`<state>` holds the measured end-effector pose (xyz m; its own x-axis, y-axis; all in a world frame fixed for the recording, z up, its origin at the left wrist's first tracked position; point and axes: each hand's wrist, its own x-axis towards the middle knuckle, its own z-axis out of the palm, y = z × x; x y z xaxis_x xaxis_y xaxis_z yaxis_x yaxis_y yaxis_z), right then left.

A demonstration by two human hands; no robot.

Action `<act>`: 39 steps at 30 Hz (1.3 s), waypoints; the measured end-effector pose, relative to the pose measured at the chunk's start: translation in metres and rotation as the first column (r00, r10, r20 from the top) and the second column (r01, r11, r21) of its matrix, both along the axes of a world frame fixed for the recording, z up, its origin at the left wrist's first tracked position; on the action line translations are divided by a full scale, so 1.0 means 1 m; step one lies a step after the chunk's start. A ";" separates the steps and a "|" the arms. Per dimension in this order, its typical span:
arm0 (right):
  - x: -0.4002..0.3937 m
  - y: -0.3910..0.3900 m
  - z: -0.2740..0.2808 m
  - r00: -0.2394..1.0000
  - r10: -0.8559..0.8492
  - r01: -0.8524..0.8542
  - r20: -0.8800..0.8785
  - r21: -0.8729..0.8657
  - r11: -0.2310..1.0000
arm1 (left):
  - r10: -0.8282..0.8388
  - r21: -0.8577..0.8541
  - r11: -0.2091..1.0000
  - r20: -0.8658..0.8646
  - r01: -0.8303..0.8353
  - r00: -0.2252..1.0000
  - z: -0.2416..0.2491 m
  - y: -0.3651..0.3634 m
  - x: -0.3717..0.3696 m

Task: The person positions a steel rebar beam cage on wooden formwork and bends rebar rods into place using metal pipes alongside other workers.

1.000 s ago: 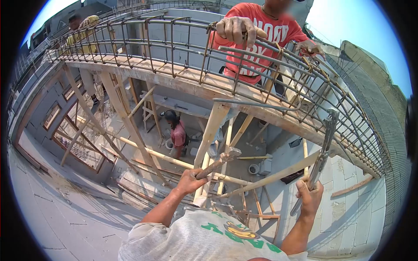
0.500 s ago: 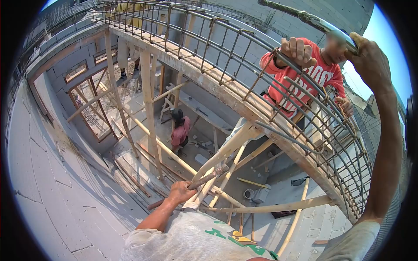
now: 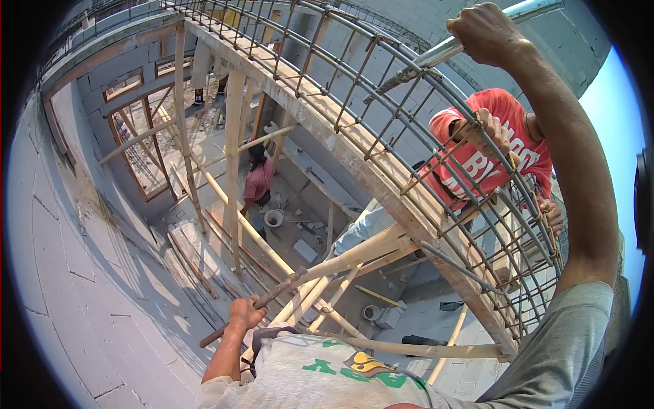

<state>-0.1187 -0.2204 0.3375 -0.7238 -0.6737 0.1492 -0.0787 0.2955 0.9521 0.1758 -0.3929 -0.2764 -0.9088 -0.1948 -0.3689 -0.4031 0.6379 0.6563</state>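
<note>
Silver-coloured metal makes up the bar (image 3: 439, 52) that slants across the upper right, and the raised right hand (image 3: 485, 34) has its fingers closed around it. Its lower end overlaps the rebar cage (image 3: 455, 90) (whether the two touch, I cannot tell). Lower down, the left hand (image 3: 246, 314) is wrapped around the handle of a brown hammer (image 3: 278, 290), which tilts up over the timbers. Beyond the cage, a co-worker in a red shirt (image 3: 501, 146) has both hands at its bars. Down on the floor, a person in pink (image 3: 259, 180) is near a bucket (image 3: 274, 218).
</note>
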 end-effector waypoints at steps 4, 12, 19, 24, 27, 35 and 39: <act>-0.018 -0.011 -0.038 0.992 0.116 -0.117 0.046 0.028 0.993 | 0.052 0.026 0.998 -0.064 -0.050 0.997 0.013 -0.009 -0.026; -0.010 0.038 -0.023 0.981 0.184 -0.184 0.059 -0.016 0.983 | 0.074 0.212 0.976 -0.138 -0.043 0.988 0.024 0.002 -0.050; 0.022 0.058 -0.025 0.944 0.329 -0.323 -0.020 -0.260 0.910 | -0.232 0.277 0.938 0.051 0.210 0.971 0.023 0.031 -0.078; 0.139 0.107 -0.047 0.946 0.315 -0.221 0.081 -0.550 0.805 | -0.552 0.279 0.807 0.044 0.520 0.833 0.027 0.063 -0.092; 0.228 0.156 -0.100 0.913 0.406 -0.309 -0.044 -0.724 0.616 | -0.716 0.186 0.687 0.009 0.703 0.698 0.043 0.100 -0.093; 0.419 0.194 -0.459 0.850 0.067 0.489 0.522 -0.737 -0.466 | -0.846 0.462 0.276 -0.299 0.843 0.441 0.112 0.199 -0.036; 0.437 0.150 -0.495 0.870 0.097 0.384 0.483 -0.542 -0.747 | -0.819 0.750 -0.046 -0.407 0.660 0.405 0.147 0.246 0.002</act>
<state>0.3183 -0.0709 -0.1578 -0.8425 0.5316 -0.0868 0.3387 0.3976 -0.8528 0.1773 -0.1474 -0.1294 -0.2633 0.9642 0.0311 -0.1571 -0.0747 0.9848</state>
